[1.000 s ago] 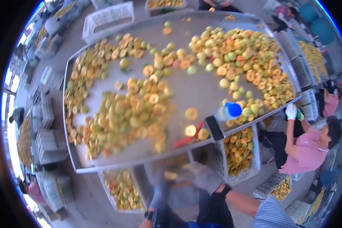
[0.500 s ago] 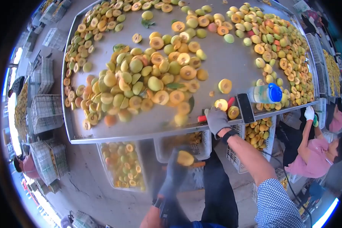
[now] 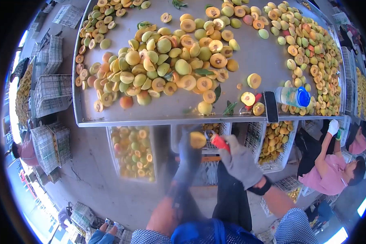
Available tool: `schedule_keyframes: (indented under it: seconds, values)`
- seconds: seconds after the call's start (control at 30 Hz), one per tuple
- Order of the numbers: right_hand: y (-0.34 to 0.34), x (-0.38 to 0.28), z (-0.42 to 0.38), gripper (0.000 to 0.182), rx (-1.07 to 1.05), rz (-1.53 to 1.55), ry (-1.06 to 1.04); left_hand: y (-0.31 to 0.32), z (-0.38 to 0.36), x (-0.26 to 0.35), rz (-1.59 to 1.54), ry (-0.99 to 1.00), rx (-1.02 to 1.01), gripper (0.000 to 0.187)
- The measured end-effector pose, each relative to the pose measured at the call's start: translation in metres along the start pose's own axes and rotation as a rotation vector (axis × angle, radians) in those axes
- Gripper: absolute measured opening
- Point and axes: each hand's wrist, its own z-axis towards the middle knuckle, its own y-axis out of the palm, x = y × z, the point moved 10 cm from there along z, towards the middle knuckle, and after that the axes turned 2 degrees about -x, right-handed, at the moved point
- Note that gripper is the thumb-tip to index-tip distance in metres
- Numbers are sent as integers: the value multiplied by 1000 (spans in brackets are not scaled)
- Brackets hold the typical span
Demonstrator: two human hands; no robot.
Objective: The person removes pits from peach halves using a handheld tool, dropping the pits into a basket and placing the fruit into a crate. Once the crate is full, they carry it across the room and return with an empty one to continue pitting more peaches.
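Note:
My left hand [image 3: 184,152], gloved in grey and blurred, is closed on a yellow peach half [image 3: 198,140] in front of the table edge. Close on its right, my right hand [image 3: 242,166] in a grey glove grips a red-handled pitting tool [image 3: 220,142]. The tool's curved metal tip points at the fruit. Both hands are over a white crate [image 3: 227,130] tucked below the table. Heaped on the metal table [image 3: 171,119] are whole and halved peaches [image 3: 163,45].
Near the table edge lie a black phone [image 3: 271,106], a blue-lidded bottle [image 3: 290,96] and another red-handled tool [image 3: 249,107]. Fruit-filled crates stand below, one left [image 3: 113,152] and one right [image 3: 286,156]. A person in pink [image 3: 325,173] works at the right.
My right hand has lifted the red-handled tool off the table edge and brought it down to the peach half. My left hand has risen slightly with the fruit. The view has shifted.

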Motion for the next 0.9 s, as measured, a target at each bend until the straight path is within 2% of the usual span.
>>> schedule_keyframes:
  seconds: [0.03, 0.1, 0.13, 0.17, 0.3, 0.4, 0.47, 0.5, 0.57, 0.6, 0.67, 0.7, 0.77, 0.8, 0.87, 0.9]
  values:
    - [8, -5, -8, 25, -13, -36, 37, 1, 4, 16, -107, -57, 30, 28]
    - [22, -13, -14, 24, 14, -50, 71, 1, 3, 23, -95, -36, 21, 26]
    - [28, -10, -18, 24, 39, -70, 109, 2, 2, 27, -90, -17, 12, 27]
    - [36, -2, -21, 23, 141, -8, 52, 2, 3, 14, -43, -38, 49, 33]
    - [55, 13, -24, 24, 99, 0, 153, 0, 1, 20, -31, 7, 110, 33]
    - [62, 19, -26, 24, 104, -48, 171, 10, 3, 19, -62, -52, 13, 31]
    - [71, 24, -30, 23, 109, -24, 175, 20, -5, -3, -588, -415, 115, 29]
    - [77, 31, -33, 23, 106, -23, 182, 19, -8, -3, -587, -422, 114, 29]
    - [78, 24, -36, 24, 199, 206, -22, 20, -7, 1, -406, -402, -6, 29]
    - [79, 22, -37, 24, 194, 207, -21, 16, -7, 4, -405, -406, -2, 29]
    - [106, 28, -41, 28, -32, 726, 136, 25, -7, 11, -490, -443, -130, 30]
    - [103, 28, -42, 28, -31, 729, 138, 23, -7, 7, -487, -445, -132, 30]
    - [126, 30, -50, 33, -320, 973, 320, 35, -10, -3, -584, -467, -263, 31]
    - [118, 25, -50, 33, -323, 974, 321, 34, -10, -5, -583, -468, -260, 31]
    - [138, 7, -75, 35, -582, 1595, 711, 46, -16, -5, -856, -519, -358, 34]
    - [140, 12, -74, 35, -588, 1596, 711, 53, -23, -23, -940, -601, -346, 37]
